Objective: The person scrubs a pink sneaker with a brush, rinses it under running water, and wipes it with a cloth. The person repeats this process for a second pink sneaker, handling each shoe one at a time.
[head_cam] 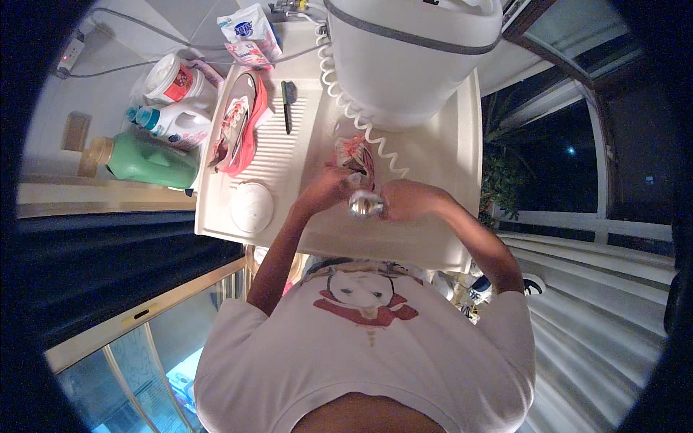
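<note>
A wet-looking sneaker [354, 151] with pink laces lies in the basin of the cream laundry sink [433, 246]. My left hand [334, 184] grips it at the ankle opening, fingers partly hidden. Close by on the right, my right hand [411, 199] is closed around a shiny chrome spray head [366, 205], which is blurred. A white coiled hose [368, 127] runs down to this hand. The matching grey and pink sneaker [238, 127] rests on the sink's ribbed washboard [279, 157], with a dark-handled brush [287, 108] to its right.
A large white plastic tub [406, 76] with a grey band stands at the sink's back. A white round bowl [252, 207] sits at front left. Beyond the left rim are a green jug [151, 162], a white detergent bottle [178, 124], a lidded bucket [176, 81] and a power strip [70, 54].
</note>
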Motion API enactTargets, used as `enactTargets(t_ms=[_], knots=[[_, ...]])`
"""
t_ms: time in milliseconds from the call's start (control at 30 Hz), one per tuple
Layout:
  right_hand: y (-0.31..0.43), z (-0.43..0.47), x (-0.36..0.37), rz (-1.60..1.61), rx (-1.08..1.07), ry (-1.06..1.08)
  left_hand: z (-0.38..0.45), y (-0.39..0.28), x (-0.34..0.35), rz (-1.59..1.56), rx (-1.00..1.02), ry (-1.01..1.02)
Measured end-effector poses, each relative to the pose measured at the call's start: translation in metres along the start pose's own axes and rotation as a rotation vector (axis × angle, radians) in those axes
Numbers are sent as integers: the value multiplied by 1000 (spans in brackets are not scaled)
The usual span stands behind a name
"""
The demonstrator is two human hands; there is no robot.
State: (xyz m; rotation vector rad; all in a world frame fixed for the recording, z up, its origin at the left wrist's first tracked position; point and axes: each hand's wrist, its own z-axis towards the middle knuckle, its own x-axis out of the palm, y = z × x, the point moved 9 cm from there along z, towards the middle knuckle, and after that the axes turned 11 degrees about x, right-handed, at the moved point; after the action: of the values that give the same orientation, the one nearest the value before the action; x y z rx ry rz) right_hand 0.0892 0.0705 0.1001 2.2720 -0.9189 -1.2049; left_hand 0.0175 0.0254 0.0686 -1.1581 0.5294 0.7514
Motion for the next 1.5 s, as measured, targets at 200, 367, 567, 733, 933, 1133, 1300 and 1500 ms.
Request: enactTargets(t_ms=[200,367,567,733,933,1133,1300,1500], knots=[[-46,16,6,-44,172,-54,-17,10,12,106,-51,96],[-92,44,15,207,150,-114,-45,17,11,-153,-237,-38],[-92,45,19,29,214,-108,-74,33,19,-168,-487,-149],[-62,42,57,-188,-1,28,-99,55,33,-225,-596,-162],[-61,48,64,-302,-38,-36,-107,52,40,-578,-794,-47],[-82,58,43,-285,53,-110,-106,54,45,-561,-757,43],[-69,56,63,-296,-86,-91,-112,71,46,-81,-837,20],[-85,73,40,-249,100,-116,-107,69,39,117,-855,-72]])
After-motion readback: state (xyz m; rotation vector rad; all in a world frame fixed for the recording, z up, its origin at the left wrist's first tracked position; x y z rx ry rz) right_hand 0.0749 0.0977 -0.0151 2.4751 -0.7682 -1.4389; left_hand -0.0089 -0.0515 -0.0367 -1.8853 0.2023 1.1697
